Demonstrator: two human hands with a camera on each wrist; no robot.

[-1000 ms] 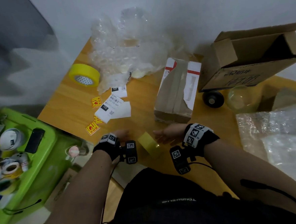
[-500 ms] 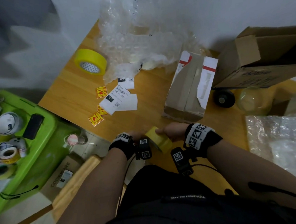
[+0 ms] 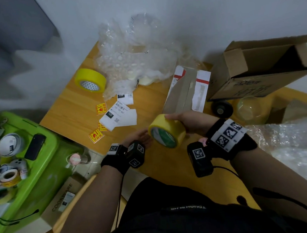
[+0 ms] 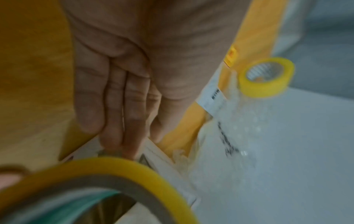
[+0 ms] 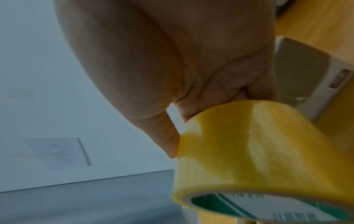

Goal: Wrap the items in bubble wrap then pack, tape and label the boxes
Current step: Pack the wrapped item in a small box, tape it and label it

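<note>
In the head view, a green bin (image 3: 48, 152) at the lower left of the frame holds tape rolls, a white cup-like thing and a dark phone. At the upper right a big carton (image 3: 254, 69) lies on its side with its flaps open; its inside is dark and I cannot tell what it holds. Just left of it a small box (image 3: 185, 90), shut and taped along its top seam, sits on the wooden table (image 3: 72, 111). Bubble wrap (image 3: 136, 57) is heaped at the top centre, with more of it at the right edge, and a glass bowl (image 3: 248, 109) and a black knob stand below the carton. Labels (image 3: 118, 115) and yellow stickers lie left of centre, near a spare roll (image 3: 90, 80). At mid-frame the right hand (image 3: 191, 122) grips a yellow tape roll (image 3: 166, 131) above the table, fingers over its outer band. The left hand (image 3: 137, 137) is open beside the roll; whether it touches it is unclear. The left wrist view adds the straight fingers (image 4: 114, 106) laid together, the roll's rim blurred in the lower left, and the spare roll at the upper right. The right wrist view alone shows the roll's green and white core and the thumb (image 5: 168, 139) pressed on the band.
</note>
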